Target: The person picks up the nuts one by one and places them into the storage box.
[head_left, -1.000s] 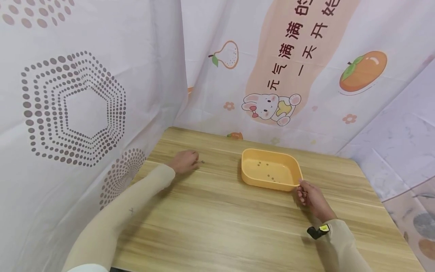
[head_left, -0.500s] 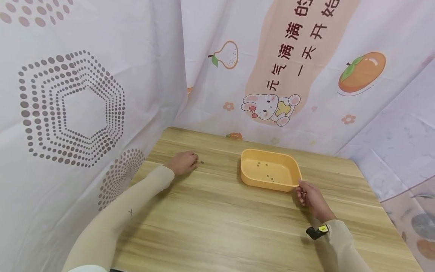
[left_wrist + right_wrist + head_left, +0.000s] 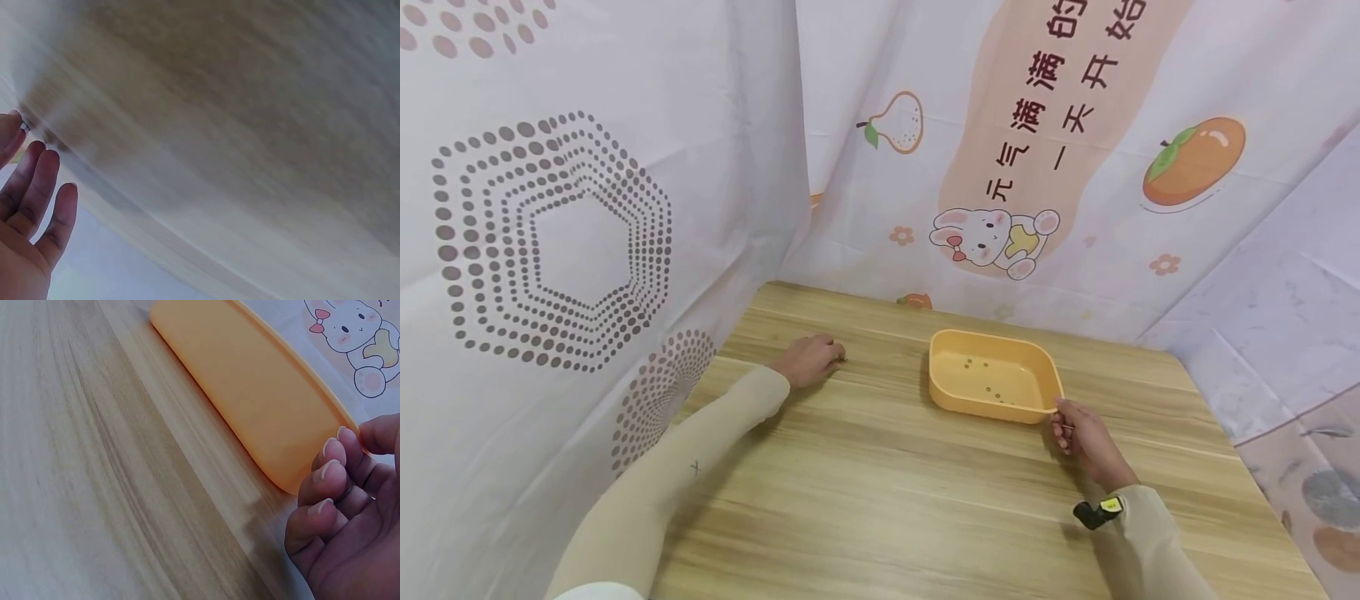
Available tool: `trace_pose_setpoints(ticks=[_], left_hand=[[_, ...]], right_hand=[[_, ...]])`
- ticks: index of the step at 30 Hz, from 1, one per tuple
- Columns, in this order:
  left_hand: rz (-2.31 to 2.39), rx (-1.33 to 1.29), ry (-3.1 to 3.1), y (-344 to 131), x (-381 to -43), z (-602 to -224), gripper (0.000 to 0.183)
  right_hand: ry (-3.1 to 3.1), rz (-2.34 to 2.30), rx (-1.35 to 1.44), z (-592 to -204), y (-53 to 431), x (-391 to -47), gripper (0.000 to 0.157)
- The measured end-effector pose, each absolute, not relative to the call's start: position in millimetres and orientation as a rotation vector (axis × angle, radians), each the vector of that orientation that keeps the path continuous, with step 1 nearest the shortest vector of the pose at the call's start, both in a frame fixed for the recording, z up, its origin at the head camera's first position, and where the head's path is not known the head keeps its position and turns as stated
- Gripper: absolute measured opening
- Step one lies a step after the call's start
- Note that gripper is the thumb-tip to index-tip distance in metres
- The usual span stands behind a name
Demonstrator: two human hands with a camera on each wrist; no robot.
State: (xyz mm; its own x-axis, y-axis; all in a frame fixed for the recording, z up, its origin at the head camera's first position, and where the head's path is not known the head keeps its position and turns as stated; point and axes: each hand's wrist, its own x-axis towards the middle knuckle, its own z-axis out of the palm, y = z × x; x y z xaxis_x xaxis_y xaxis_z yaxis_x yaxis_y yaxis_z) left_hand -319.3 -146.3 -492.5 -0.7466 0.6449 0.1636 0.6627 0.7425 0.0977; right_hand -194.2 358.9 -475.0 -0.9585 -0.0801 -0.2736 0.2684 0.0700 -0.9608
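Observation:
My left hand (image 3: 808, 361) is low over the left part of the table. In the left wrist view its thumb and index finger pinch a small shiny metal nut (image 3: 25, 125); the other fingers are spread and loosely bent. The nut's exact shape is hard to make out. My right hand (image 3: 1092, 442) grips the near right corner of a yellow plastic tray (image 3: 992, 411), thumb and index finger on its rim, with the other fingers curled below. Several small metal nuts (image 3: 988, 389) lie scattered on the tray's floor.
The wood-grain table (image 3: 880, 492) runs up to a printed curtain (image 3: 872, 208) at the back. Another curtain (image 3: 715, 167) hangs close along the left side, near my left arm. A marbled cloth (image 3: 1270, 333) hangs at the right.
My left hand has moved slightly right, and its fingertips now reach the small metal nut that lay just apart from them. My right hand keeps its grip on the tray.

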Motion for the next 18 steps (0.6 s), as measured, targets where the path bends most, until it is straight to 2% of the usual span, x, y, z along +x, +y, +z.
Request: trace_pose_setpoints(ticks=[18], left_hand=[[-0.106,-1.004,-2.922,-142.9,-318.9,-488.4,0.012]], right_hand=[[2.101,-1.972,0.186,-475.9,359.1,-194.8,0.039]])
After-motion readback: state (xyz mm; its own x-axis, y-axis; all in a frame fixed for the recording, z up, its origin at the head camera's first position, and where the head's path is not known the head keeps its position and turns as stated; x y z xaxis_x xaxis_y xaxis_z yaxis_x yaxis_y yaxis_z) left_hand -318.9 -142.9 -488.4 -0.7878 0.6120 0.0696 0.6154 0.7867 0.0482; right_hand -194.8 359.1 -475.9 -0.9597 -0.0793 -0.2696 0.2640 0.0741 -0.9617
